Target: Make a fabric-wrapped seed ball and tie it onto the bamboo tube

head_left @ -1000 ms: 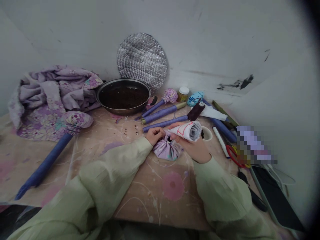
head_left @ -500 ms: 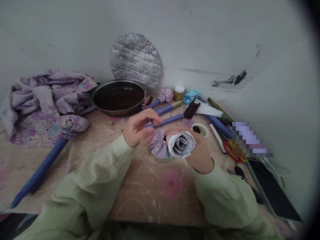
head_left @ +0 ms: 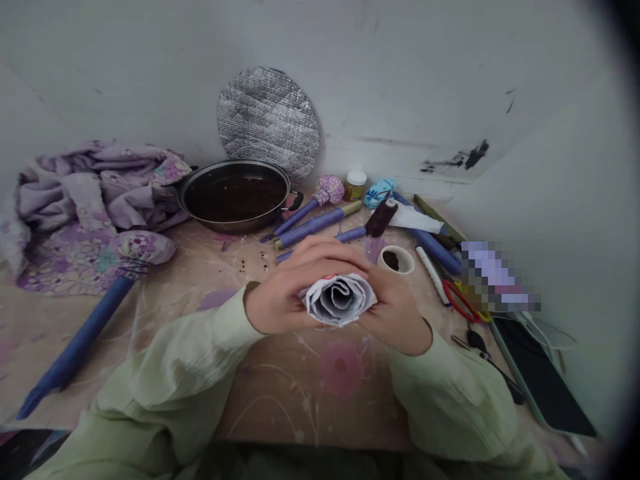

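Observation:
A tube of rolled paper [head_left: 341,300] points its open end toward me, low over the table. My left hand [head_left: 283,293] is closed around its left side. On the other side, my right hand [head_left: 400,310] is wrapped round the same roll. The fingers overlap on top and hide the roll's far end. Just behind the hands lies a blue-wrapped stick [head_left: 350,235], partly covered by them, beside a dark thread spool [head_left: 383,219]. A small white cup [head_left: 407,260] with dark grains stands by my right hand.
At the back are a black pan [head_left: 235,220] and a silver round mat [head_left: 270,120]. Floral cloth [head_left: 65,260] and a cloth-headed stick [head_left: 85,340] lie left. Red-handled scissors [head_left: 460,303], a white marker [head_left: 433,275] and a phone [head_left: 545,380] lie right.
My left hand has moved right and closed on the paper roll, which has shifted slightly left. The gathered purple cloth that showed at the roll's far end is now hidden.

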The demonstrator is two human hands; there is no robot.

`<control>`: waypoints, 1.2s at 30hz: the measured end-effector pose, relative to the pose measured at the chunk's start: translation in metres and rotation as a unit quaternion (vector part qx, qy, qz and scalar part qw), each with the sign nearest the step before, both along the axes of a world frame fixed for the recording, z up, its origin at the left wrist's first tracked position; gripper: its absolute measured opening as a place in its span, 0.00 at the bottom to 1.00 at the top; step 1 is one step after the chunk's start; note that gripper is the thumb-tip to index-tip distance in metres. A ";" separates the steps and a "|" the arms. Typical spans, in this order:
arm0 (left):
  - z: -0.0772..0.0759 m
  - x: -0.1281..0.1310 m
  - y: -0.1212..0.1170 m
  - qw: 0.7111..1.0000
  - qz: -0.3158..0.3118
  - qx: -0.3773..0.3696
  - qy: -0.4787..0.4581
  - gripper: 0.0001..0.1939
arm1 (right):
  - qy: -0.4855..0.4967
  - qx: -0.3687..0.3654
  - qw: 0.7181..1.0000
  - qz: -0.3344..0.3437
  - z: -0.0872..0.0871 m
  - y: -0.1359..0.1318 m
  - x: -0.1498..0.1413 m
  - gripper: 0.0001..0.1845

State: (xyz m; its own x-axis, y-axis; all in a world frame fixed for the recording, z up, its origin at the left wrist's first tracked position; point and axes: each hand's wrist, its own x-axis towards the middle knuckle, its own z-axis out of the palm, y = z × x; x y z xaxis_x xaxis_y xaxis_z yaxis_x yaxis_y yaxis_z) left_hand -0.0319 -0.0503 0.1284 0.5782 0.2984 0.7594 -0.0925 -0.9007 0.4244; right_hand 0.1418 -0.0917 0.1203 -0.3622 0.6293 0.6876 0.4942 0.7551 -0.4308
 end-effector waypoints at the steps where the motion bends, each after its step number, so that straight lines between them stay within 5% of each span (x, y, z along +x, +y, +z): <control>1: 0.001 0.000 0.000 1.000 -0.009 0.011 -0.002 0.20 | 0.000 0.001 1.000 0.007 0.002 -0.001 0.000 0.03; 30: 0.005 -0.002 -0.005 1.000 0.001 0.011 -0.003 0.20 | 0.048 -0.028 0.998 0.003 0.011 -0.005 0.005 0.06; 36: 0.000 -0.002 0.002 0.995 0.036 -0.094 0.012 0.17 | 0.061 -0.085 0.994 -0.019 -0.001 0.009 0.006 0.05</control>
